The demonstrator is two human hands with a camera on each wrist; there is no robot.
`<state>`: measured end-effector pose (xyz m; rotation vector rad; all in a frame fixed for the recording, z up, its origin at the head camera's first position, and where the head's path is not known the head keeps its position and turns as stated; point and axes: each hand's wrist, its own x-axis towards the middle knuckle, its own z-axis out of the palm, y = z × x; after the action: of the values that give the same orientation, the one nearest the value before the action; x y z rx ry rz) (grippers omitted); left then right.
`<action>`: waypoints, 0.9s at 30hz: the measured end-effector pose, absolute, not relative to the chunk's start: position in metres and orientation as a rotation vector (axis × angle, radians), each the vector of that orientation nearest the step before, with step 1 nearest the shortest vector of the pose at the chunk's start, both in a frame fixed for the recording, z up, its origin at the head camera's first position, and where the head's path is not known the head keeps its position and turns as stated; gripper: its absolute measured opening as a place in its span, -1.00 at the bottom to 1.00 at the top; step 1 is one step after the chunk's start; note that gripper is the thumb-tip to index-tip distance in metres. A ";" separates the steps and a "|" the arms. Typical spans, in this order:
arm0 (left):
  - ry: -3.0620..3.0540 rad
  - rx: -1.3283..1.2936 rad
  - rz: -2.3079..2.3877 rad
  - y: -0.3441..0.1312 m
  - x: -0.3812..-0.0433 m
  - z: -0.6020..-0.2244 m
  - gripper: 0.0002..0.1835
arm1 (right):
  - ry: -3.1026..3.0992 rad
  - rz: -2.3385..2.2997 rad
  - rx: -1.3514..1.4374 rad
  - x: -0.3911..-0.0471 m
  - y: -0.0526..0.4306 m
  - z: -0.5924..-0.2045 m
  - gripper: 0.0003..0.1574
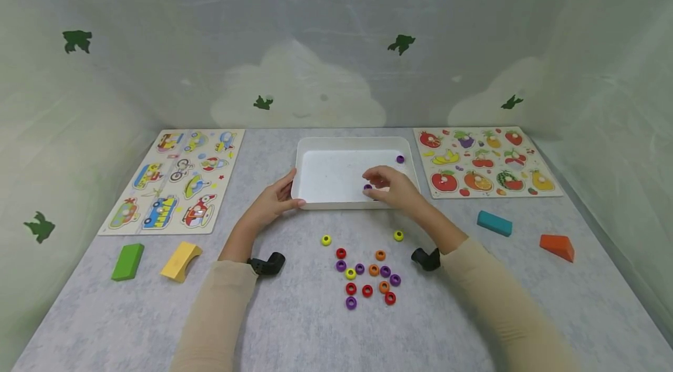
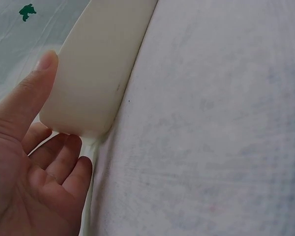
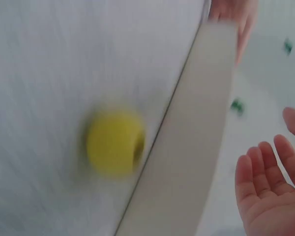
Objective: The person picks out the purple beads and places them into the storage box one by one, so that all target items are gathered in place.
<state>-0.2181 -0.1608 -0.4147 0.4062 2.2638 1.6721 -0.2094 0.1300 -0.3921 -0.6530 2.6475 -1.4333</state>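
Note:
A white tray (image 1: 336,170) stands at the far middle of the table. My left hand (image 1: 270,202) holds its near left corner; in the left wrist view the thumb (image 2: 47,61) lies along the front wall and the curled fingers touch the end. Over the tray's right half is my right hand (image 1: 396,188), its thumb and fingers apart. A purple bead (image 1: 367,187) shows between them, close over the tray floor or on it. Another purple bead (image 1: 400,159) lies by the tray's far right corner. In the right wrist view the right fingers (image 3: 265,167) are loosely bent, holding nothing.
Several red, orange, purple and yellow beads are scattered before the tray, one yellow bead (image 1: 398,236) close below the right wrist. A vehicle puzzle board (image 1: 181,179) lies left, a fruit puzzle board (image 1: 486,162) right. Green (image 1: 127,261), yellow (image 1: 180,261), teal (image 1: 495,223) and orange blocks (image 1: 558,247) flank them.

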 end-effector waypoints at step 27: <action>2.249 0.446 1.696 -0.161 -0.218 -0.415 -0.13 | 2.503 -1.106 -0.977 -0.111 0.085 -0.430 -0.75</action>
<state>-0.2181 -0.1609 -0.4147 0.4458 2.2493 1.6964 -0.1114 0.0849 -0.4303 -0.9768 2.5026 -1.1056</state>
